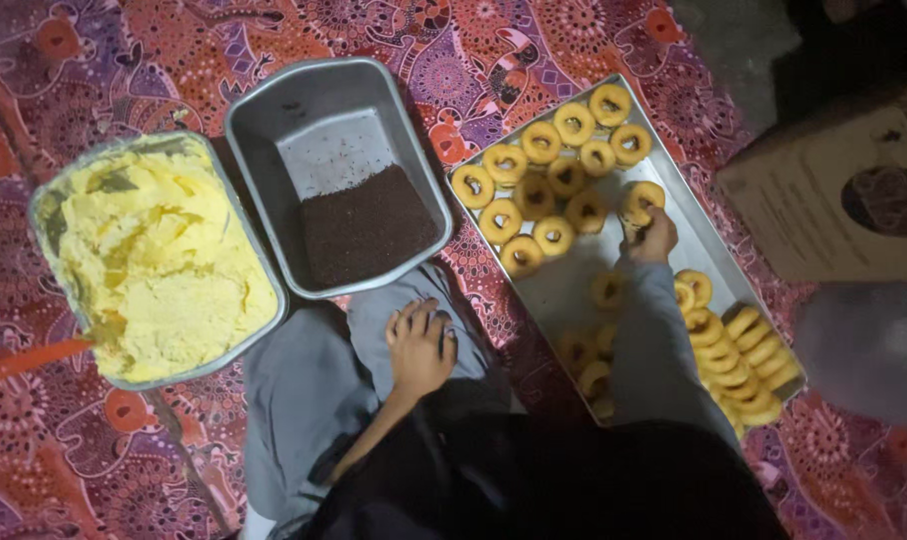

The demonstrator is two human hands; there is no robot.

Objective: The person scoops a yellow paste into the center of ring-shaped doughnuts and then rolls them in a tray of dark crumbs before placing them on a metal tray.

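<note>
2 hands show below the camera, both belonging to the person sitting on the floor. Nearest, the left hand [419,345] rests palm down on the grey trouser knee [319,385], fingers [414,318] spread a little and flat, holding nothing. The right hand [654,235] reaches further out on a grey sleeve [654,350] over the long metal tray [574,285]; its fingers are closed on 1 doughnut [642,198], which sits at the edge of the neat rows in the tray's far half.

At the tray's near end, a stack of doughnuts [739,360] stands on edge, packed tight along the right wall, with a few loose ones [589,365] lying beside the sleeve. In the tray's middle, bare metal shows. Beyond the hand, the arranged doughnuts [549,165] lie flat in slanted rows, touching or nearly touching each other, up to the far corner.

Left of the tray, just beyond the left hand, a grey pan [339,105] holds dark sprinkles [366,225] heaped in its near half. Further left, touching that pan's side, a second pan [49,200] is filled with pale yellow cream [159,265]; an orange handle [34,358] sticks out of it at the near left. All lie on a red and purple patterned cloth [534,60]. A cardboard box [834,195] sits at the right, beyond the tray.
</note>
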